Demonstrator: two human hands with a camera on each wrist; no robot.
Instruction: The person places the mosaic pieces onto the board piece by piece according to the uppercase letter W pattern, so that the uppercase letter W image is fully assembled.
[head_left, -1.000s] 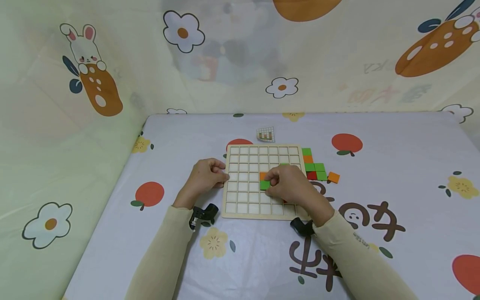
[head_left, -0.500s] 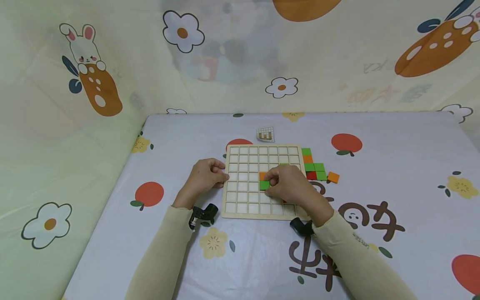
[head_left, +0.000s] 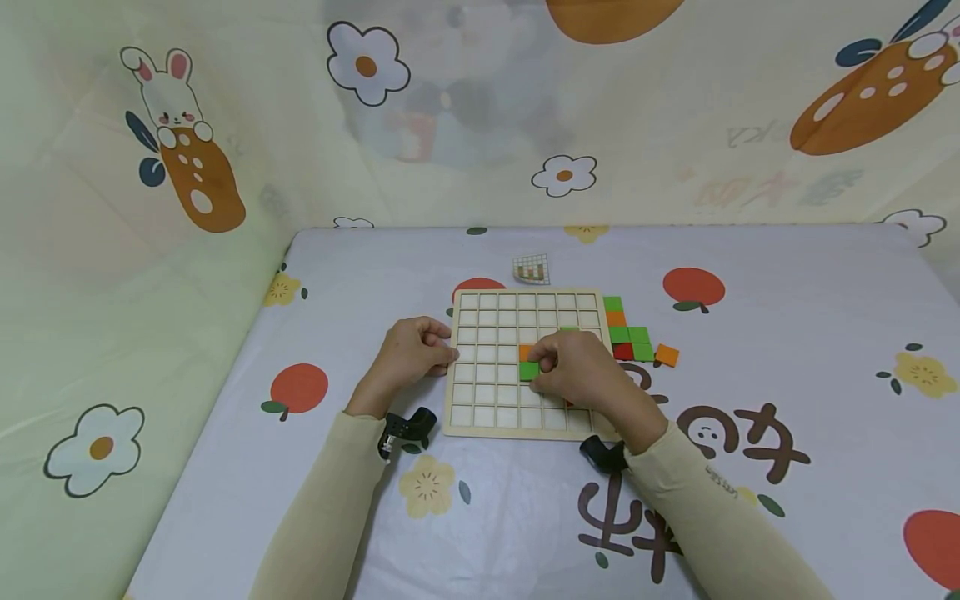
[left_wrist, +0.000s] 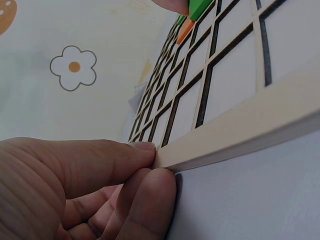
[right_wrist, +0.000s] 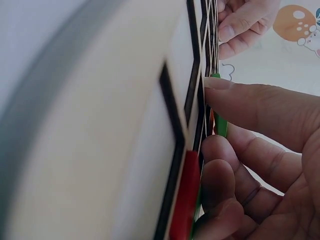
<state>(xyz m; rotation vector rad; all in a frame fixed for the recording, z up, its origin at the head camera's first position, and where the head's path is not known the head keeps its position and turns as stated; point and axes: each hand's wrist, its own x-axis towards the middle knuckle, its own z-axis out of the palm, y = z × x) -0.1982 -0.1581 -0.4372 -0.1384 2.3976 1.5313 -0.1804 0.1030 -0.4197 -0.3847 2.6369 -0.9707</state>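
A square wooden grid board (head_left: pixel 517 433) lies flat on the table. My left hand (head_left: pixel 408 358) holds its left edge between thumb and fingers, as the left wrist view shows at the rim (left_wrist: pixel 225 137). Over the middle of the grid, my right hand (head_left: pixel 581 371) pinches a green square tile (head_left: pixel 528 372) at one cell. In the right wrist view that green tile (right_wrist: pixel 220 130) stands a little above the grid. An orange tile (head_left: pixel 525 352) sits just behind it. A red tile (right_wrist: pixel 185 195) lies in the board below my right fingers. My right hand hides part of the grid.
Along the board's right side lie loose tiles: several green ones (head_left: pixel 638 334), a red one (head_left: pixel 623 352) and orange ones, one set apart (head_left: pixel 667 355). A small printed card (head_left: pixel 531 269) lies behind the board. A patterned cloth wall (head_left: pixel 465 192) rises at the back.
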